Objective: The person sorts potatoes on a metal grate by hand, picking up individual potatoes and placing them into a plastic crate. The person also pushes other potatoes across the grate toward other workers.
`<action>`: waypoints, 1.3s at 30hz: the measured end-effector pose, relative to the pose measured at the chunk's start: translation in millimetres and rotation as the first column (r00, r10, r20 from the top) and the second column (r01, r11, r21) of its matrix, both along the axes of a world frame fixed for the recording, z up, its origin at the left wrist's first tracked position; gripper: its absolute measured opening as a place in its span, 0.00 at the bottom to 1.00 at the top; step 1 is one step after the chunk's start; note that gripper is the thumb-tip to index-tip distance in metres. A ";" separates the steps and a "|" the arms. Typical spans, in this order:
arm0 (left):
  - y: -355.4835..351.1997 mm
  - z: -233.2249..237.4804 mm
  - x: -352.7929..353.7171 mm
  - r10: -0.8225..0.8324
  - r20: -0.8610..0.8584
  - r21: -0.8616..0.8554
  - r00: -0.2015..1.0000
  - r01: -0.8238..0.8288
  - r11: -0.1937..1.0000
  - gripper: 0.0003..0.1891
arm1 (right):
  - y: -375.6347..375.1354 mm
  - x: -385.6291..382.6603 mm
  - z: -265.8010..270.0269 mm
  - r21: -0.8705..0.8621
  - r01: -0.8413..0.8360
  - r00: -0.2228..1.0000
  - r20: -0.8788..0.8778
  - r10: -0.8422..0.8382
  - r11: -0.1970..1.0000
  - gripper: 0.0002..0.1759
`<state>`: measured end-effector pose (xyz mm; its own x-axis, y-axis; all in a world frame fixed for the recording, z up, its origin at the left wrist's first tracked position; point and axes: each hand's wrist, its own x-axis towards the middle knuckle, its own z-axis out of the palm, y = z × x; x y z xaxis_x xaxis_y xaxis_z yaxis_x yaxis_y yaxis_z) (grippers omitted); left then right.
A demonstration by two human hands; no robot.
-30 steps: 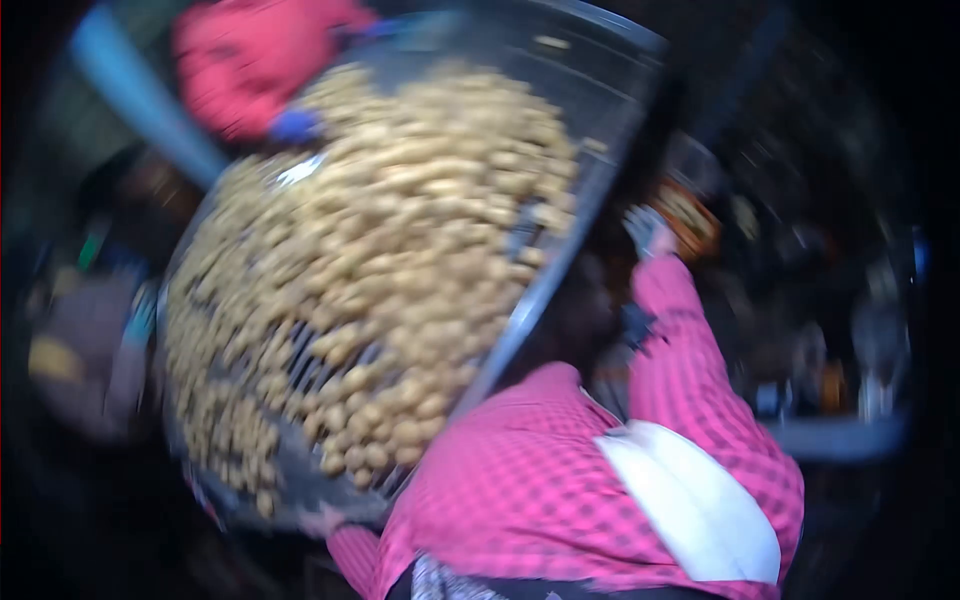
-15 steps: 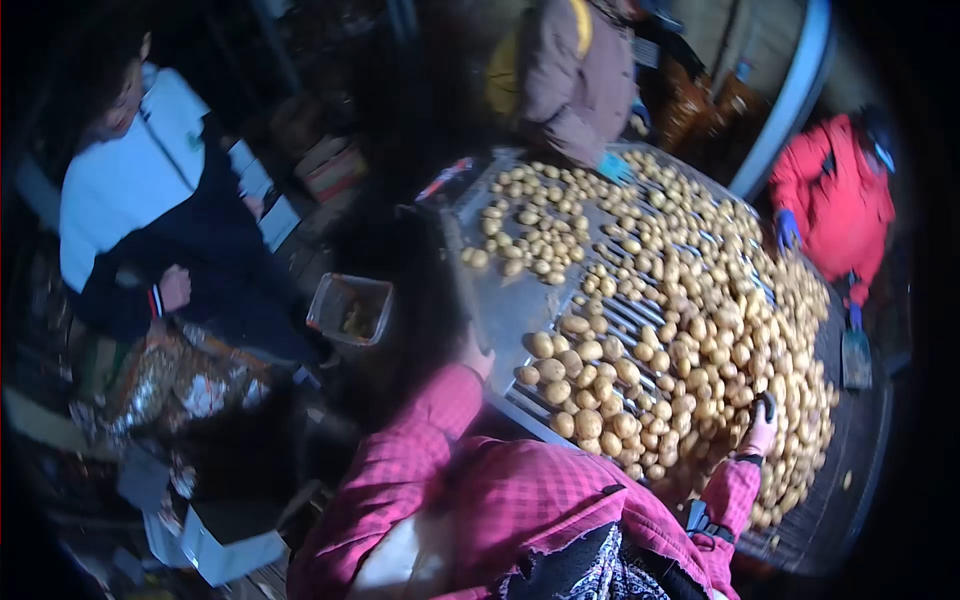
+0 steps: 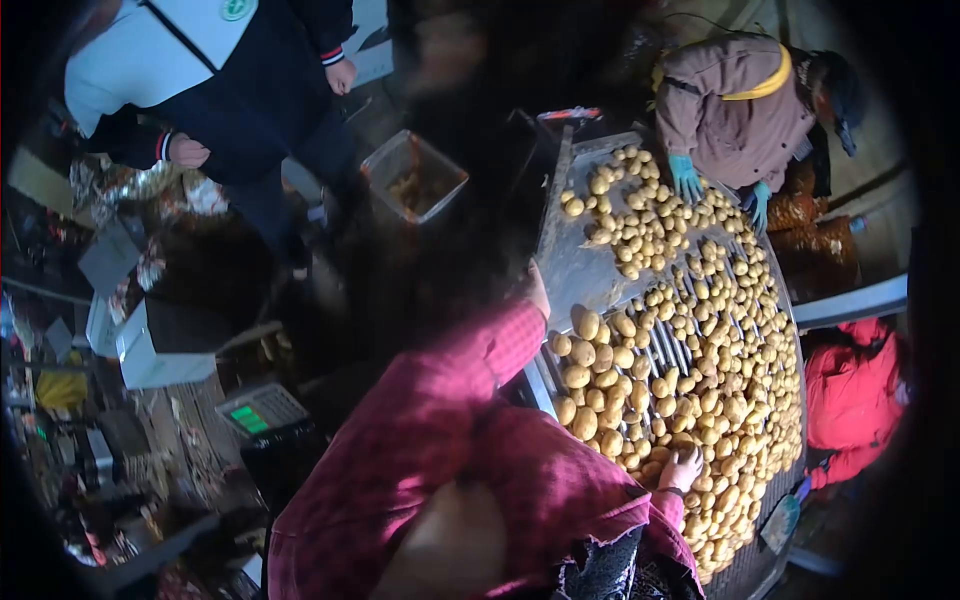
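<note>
Many yellow potatoes [image 3: 725, 400] cover a slatted metal sorting table [image 3: 583, 262]. My left hand [image 3: 538, 291] rests at the table's near left edge, beside the bare metal sheet; its fingers are mostly hidden in shadow. Low among the potatoes, my right hand [image 3: 682, 468] lies on the heap with its fingers curved down over a potato. Larger potatoes sit just to the left of that hand, and a separate group of smaller ones [image 3: 630, 215] lies on the sheet at the far end.
A co-worker in brown with teal gloves [image 3: 735, 110] leans over the far end. Another person in red [image 3: 850, 400] stands at the right near a scoop [image 3: 780, 523]. At the left are a person in white and black [image 3: 240, 90], a clear bin [image 3: 415, 178] and a scale [image 3: 262, 410].
The view has swung left, bringing the scale into sight. My right hand has shifted over the heap toward the larger potatoes. The co-worker in brown now has both gloved hands in view at the potatoes.
</note>
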<state>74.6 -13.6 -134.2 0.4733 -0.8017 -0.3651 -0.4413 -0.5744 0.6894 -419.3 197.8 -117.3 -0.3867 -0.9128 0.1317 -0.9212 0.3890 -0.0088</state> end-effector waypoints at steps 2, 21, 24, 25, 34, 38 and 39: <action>-5.7 6.9 -2.6 0.237 -0.098 0.002 0.967 -0.238 0.971 0.36 | -0.4 -0.7 3.4 0.038 -0.001 1.000 -0.004 0.001 0.999 0.33; 3.9 -3.6 2.9 -0.081 0.241 -0.079 0.967 0.103 0.992 0.33 | -32.0 67.9 74.4 0.249 0.155 0.986 -0.090 -0.137 0.956 0.36; 3.9 18.7 -0.5 -0.123 0.215 -0.025 0.969 0.132 0.991 0.36 | -20.6 54.1 65.6 0.153 0.052 0.998 -0.030 -0.048 0.987 0.29; 1.6 11.4 -1.4 -0.152 0.257 0.016 0.954 0.153 0.988 0.36 | -17.0 56.1 65.5 0.101 0.031 0.999 -0.018 -0.029 0.994 0.28; -0.1 2.6 0.4 -0.159 0.432 0.002 0.888 0.175 0.985 0.40 | 3.6 65.9 80.1 0.196 -0.109 0.984 0.160 0.078 0.975 0.38; 10.8 11.2 -9.1 -0.250 0.640 -0.074 0.727 0.382 0.921 0.39 | -3.2 73.9 95.0 0.102 -0.301 0.931 0.245 0.270 0.948 0.37; 16.8 15.0 -15.1 -0.285 0.656 -0.074 0.699 0.435 0.897 0.39 | -6.8 78.2 92.4 0.109 -0.314 0.931 0.231 0.283 0.943 0.37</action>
